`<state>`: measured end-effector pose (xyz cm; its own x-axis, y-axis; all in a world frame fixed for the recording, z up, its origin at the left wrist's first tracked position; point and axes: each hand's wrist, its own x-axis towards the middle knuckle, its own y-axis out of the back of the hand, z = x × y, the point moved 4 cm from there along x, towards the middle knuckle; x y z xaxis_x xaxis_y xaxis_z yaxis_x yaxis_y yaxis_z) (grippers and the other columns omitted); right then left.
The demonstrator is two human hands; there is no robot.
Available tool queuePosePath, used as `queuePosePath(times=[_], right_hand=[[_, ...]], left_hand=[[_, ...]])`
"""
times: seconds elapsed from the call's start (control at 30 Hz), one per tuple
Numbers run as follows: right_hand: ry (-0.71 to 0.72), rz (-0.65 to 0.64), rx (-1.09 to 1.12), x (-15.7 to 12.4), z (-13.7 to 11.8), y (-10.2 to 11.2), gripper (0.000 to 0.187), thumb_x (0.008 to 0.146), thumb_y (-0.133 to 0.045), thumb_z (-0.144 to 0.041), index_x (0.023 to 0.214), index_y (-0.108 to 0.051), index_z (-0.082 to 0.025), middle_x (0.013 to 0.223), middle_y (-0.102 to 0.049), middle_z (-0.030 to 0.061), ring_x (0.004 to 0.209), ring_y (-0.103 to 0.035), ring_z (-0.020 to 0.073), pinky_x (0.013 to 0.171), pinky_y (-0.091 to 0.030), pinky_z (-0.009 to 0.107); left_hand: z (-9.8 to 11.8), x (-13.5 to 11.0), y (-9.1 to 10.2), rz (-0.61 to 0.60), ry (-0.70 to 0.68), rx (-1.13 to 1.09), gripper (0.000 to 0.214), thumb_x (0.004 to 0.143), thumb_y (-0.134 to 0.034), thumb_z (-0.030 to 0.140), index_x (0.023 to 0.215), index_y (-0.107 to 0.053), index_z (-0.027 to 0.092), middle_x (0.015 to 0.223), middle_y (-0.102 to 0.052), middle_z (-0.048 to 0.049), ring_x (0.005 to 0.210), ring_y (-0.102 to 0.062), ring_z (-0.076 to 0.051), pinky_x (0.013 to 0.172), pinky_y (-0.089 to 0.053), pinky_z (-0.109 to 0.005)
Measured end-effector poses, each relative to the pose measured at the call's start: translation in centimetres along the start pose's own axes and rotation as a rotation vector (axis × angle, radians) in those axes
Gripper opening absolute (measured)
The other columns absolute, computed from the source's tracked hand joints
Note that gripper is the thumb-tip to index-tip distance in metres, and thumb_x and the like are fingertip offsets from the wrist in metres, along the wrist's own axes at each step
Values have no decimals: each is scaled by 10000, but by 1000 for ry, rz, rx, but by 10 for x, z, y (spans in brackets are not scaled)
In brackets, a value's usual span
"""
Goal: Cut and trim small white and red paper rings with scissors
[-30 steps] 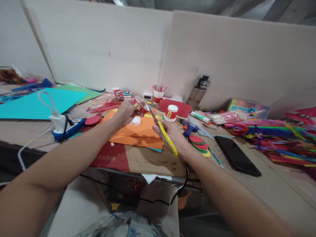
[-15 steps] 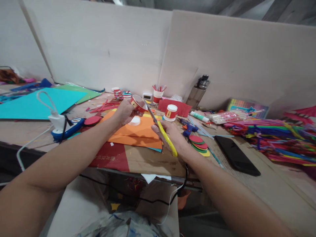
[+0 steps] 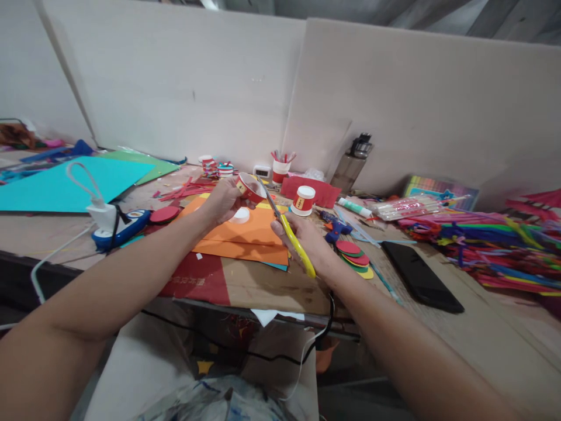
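My left hand (image 3: 225, 202) is closed on a red and white paper cup (image 3: 250, 190), tilted so that its mouth faces right. In my right hand (image 3: 302, 238) is a pair of scissors with yellow handles (image 3: 298, 245). The blades reach up to the cup's rim; whether they cut into it I cannot make out. Below the cup, a white round piece (image 3: 239, 216) lies on orange sheets (image 3: 232, 237). Behind my right hand another red and white paper cup (image 3: 303, 202) stands upside down.
Right of my hand are a blue glue gun (image 3: 336, 228), stacked colored discs (image 3: 354, 257) and a black phone (image 3: 421, 276). A bottle (image 3: 350, 166) leans at the back. Bundled pipe cleaners (image 3: 495, 234) lie far right; a blue power strip (image 3: 125, 231) sits left.
The cup in my left hand has shifted slightly right and down and turned a little. The scissors and my right hand have barely moved.
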<state>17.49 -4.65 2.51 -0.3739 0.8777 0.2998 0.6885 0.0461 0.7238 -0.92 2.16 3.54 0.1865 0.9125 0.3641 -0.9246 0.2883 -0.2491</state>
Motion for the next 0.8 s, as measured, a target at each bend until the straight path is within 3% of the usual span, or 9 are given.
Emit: queuePosePath(times=[0.37,0.53,0.8], right_hand=[[-16,-25,5,0,-1,0,414,898,-493,-606,762,-464,-216,666,-443,-37,633,-407,119,601,-295,259],[-24,-22,11,0,-3,-1,420,890,-494,-614,765,-482,-213,670,-467,-29,637,-423,121,607,-310,258],[-45,-34,29,-2,-2,-2,438,887,-480,-634,743,-469,-220,618,-452,-33,582,-407,117,536,-270,255]], left_hand=[[-2,2,3,38,-18,-40,314,632,-837,286,677,-562,141,608,-544,33,519,-524,-62,470,-429,-168],[1,1,0,9,-6,-61,357,635,-845,293,626,-517,150,569,-516,43,495,-510,-61,470,-437,-180],[3,1,-1,-35,-31,-24,310,657,-823,326,654,-578,137,609,-577,11,514,-519,-62,464,-427,-175]])
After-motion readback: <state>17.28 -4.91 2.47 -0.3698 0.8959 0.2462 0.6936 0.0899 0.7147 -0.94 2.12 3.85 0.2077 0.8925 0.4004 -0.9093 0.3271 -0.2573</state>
